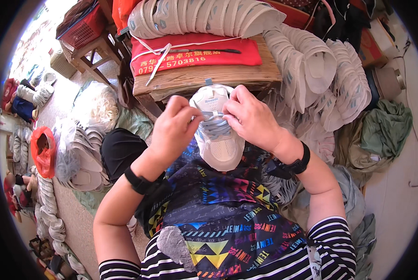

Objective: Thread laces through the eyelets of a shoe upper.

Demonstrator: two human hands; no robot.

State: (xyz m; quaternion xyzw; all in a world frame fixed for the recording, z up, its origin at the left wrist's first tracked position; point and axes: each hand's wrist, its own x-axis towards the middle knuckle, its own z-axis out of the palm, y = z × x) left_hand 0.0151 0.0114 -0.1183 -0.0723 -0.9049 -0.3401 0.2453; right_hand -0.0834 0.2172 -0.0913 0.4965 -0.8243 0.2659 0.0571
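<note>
A white shoe upper point(220, 151) with a perforated toe lies toe toward me, between my lap and the wooden stool's edge. Light blue-grey lace point(217, 129) crosses its front in several rows. My left hand point(176, 122) is closed at the left side of the lacing, thumb and forefinger pinched on the lace. From the other side, my right hand point(251, 116) pinches lace near the eyelets, its fingers curled. The tongue point(210, 97) shows above the lacing, between the two hands. Fingertips partly cover the upper eyelets.
A wooden stool point(209, 73) ahead bears a red cloth point(195, 55), a thin dark tool point(208, 50) and loose white lace point(158, 64). Nested white uppers point(204, 17) line its back, with more stacks point(307, 60) at right. A red basket point(80, 29) and bagged uppers point(80, 154) stand left.
</note>
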